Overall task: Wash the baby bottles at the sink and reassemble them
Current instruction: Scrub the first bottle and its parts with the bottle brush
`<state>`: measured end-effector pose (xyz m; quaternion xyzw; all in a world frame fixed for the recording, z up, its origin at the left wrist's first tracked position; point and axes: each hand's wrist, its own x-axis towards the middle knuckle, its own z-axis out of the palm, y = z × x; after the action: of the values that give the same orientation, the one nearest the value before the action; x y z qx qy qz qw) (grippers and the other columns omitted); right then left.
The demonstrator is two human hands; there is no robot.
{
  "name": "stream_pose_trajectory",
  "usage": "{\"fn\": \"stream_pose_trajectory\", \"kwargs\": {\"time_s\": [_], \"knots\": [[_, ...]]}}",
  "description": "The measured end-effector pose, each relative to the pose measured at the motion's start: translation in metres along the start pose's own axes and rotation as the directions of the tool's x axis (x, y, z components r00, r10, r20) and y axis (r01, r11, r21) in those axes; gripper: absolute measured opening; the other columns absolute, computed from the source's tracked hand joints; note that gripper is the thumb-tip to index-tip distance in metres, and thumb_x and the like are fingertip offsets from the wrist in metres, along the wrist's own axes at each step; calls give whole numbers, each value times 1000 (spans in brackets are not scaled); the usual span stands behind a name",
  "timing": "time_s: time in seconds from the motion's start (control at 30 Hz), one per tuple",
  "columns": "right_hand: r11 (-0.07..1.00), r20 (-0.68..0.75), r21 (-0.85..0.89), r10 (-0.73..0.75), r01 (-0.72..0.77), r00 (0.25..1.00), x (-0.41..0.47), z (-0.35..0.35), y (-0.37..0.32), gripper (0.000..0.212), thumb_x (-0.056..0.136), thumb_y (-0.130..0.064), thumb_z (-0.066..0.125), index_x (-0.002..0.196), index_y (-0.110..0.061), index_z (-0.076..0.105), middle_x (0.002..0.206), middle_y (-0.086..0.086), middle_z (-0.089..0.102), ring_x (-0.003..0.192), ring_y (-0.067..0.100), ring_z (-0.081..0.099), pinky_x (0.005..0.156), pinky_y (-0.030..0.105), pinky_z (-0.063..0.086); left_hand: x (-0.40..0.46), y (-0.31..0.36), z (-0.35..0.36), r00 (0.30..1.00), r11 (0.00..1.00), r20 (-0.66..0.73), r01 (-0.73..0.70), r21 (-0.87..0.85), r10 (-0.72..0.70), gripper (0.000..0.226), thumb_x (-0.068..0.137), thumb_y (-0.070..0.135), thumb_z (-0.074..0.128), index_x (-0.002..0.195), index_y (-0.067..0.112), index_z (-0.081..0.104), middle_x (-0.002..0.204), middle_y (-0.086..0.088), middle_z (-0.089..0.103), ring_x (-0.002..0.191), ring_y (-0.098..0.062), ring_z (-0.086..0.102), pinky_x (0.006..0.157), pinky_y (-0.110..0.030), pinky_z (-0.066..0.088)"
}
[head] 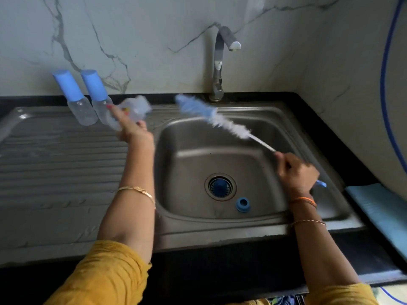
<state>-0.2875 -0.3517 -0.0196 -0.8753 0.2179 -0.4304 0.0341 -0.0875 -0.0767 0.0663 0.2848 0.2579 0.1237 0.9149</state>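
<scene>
The right hand (295,172) grips the brush (211,116), bristles aimed toward the blurred bottle (132,111) gripped by the left hand (132,133).

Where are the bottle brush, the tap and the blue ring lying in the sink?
bottle brush (217,119): head view, on the bristles.
tap (218,62): head view, on the upright metal neck.
blue ring (243,204): head view, on its rim.
</scene>
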Motion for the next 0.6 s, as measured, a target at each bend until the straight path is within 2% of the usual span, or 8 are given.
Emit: {"fn": "stream_pose_trajectory", "kwargs": {"time_s": [0.03, 0.1, 0.2, 0.27, 0.33, 0.37, 0.53, 0.6], "knots": [[994, -7, 13, 108, -108, 994, 3, -4, 4, 44, 87, -38, 48, 60, -8, 64, 52, 15, 61, 45, 34, 60, 42, 27, 41, 7, 10, 0, 1000, 999, 20, 6, -45, -5, 34, 82, 44, 66, 100, 17, 56, 83, 7, 57, 70, -7, 53, 49, -15, 40], [968, -19, 50, 246, -245, 969, 7, -4, 5, 50, 87, -42, 44, 62, -4, 64, 54, 21, 61, 49, 38, 60, 46, 31, 42, 16, 20, -1, 998, 1000, 60, 2, 4, -2, 47, 80, 42, 69, 115, 14, 53, 90, 6, 58, 76, -7, 55, 52, -15, 42], [992, 25, 33, 122, -123, 992, 6, 4, -11, 46, 87, -40, 45, 61, -8, 65, 53, 15, 61, 46, 35, 60, 44, 27, 41, 2, -1, -4, 972, 978, 202, 79, 190, -118, 42, 81, 29, 71, 115, 14, 52, 100, 1, 59, 75, -7, 57, 49, -13, 45], [998, 89, 22, 53, -56, 995, 4, 8, -19, 44, 87, -41, 46, 63, -10, 66, 55, 10, 64, 50, 32, 61, 45, 26, 41, -13, -26, -13, 936, 954, 255, 180, 241, -241, 43, 82, 20, 69, 120, 10, 51, 117, -6, 58, 95, -13, 60, 55, -16, 50], [993, 131, 28, 113, -117, 985, 3, 9, -15, 43, 88, -43, 48, 68, -11, 68, 61, 11, 66, 58, 34, 64, 50, 28, 41, -19, -47, -26, 910, 938, 282, 234, 255, -304, 55, 82, 11, 67, 131, 9, 43, 133, -9, 50, 115, -19, 54, 63, -20, 54], [986, 137, 28, 158, -164, 978, 3, 10, -10, 41, 88, -43, 50, 70, -11, 69, 64, 13, 67, 62, 36, 64, 52, 29, 40, -19, -56, -31, 894, 932, 304, 254, 259, -328, 55, 82, 7, 65, 132, 11, 42, 135, -9, 48, 118, -20, 53, 65, -21, 55], [948, 279, 1, 306, -319, 910, 5, 13, -8, 42, 90, -45, 51, 73, -10, 66, 73, 16, 67, 78, 39, 62, 59, 30, 33, -21, -81, -43, 843, 910, 363, 310, 277, -397, 40, 79, -9, 59, 109, 16, 47, 111, -4, 55, 97, -16, 57, 67, -26, 57], [941, 347, -33, 326, -336, 879, 4, 13, -10, 43, 91, -47, 48, 76, -11, 67, 77, 15, 67, 81, 38, 61, 61, 30, 34, -22, -94, -50, 857, 867, 340, 214, 450, -387, 31, 78, -7, 62, 98, 16, 53, 94, -1, 58, 88, -15, 59, 62, -23, 56]]}}
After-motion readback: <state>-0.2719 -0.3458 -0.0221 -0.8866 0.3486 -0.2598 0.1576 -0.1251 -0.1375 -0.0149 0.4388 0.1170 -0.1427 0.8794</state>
